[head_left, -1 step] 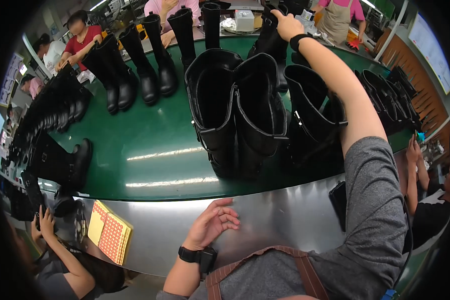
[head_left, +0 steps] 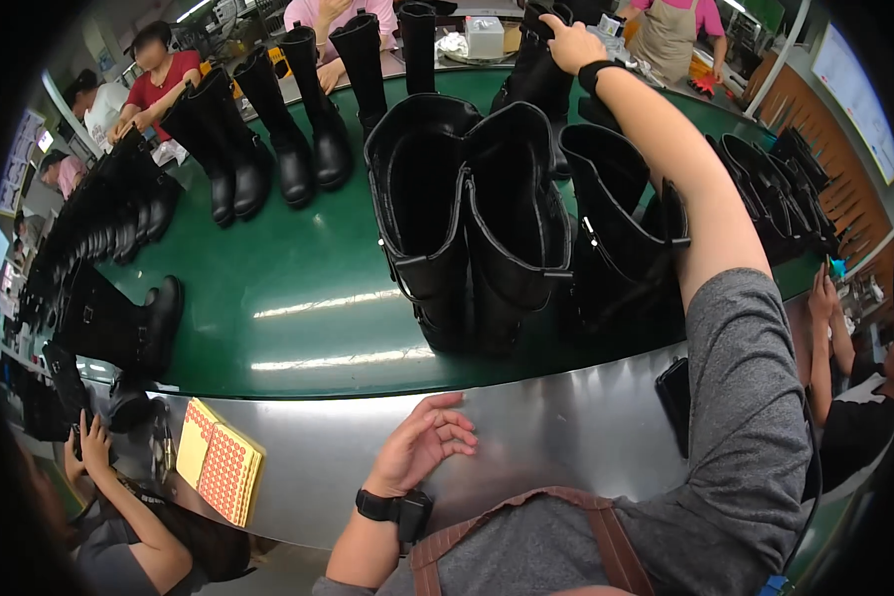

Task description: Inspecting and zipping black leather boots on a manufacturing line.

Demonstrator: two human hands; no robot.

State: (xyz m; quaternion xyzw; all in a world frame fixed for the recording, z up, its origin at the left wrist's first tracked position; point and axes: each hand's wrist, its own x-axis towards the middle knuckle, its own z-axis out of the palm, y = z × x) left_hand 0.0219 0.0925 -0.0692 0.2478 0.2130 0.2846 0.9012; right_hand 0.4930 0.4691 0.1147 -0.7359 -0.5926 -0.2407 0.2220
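Note:
My right arm stretches far across the green table, and my right hand (head_left: 574,46) is closed on the top of a tall black boot (head_left: 534,72) at the far side. A pair of tall black boots (head_left: 470,258) stands upright in front of me, their open tops facing up. More black boots (head_left: 616,238) stand just right of that pair, partly under my right forearm. Over the metal table edge hovers my left hand (head_left: 427,442), empty, its fingers loosely bent and apart.
Several black boots (head_left: 293,169) stand along the far left of the green table (head_left: 298,268). Yellow sheets with red dots (head_left: 219,462) lie on the metal edge (head_left: 308,427). A black case-like object (head_left: 673,402) lies right. Other people sit or stand around the table.

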